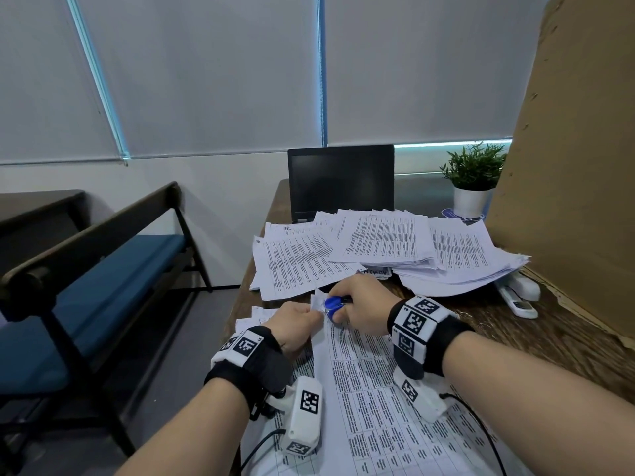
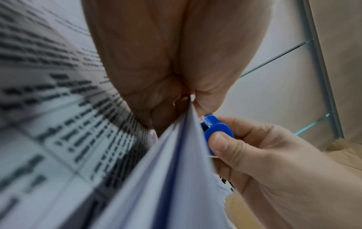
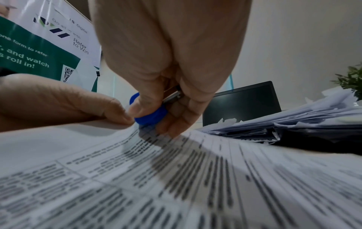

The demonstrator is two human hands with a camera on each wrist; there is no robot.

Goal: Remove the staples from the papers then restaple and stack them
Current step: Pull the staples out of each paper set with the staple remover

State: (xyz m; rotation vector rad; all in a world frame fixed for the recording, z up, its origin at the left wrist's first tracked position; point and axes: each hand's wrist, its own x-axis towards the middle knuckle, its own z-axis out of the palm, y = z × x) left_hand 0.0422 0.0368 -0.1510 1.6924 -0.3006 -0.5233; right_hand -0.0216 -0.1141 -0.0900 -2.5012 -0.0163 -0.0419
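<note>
my left hand (image 1: pixel 297 322) pinches paper corner (image 1: pixel 318 300) | my right hand (image 1: pixel 360 305) grips blue staple remover (image 1: pixel 332 305), frame centre

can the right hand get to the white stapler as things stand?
Probably not straight away. The right hand grips the blue staple remover at the corner of the papers, so it is occupied. The white stapler lies to its right, partly under the paper pile, with bare desk between.
</note>
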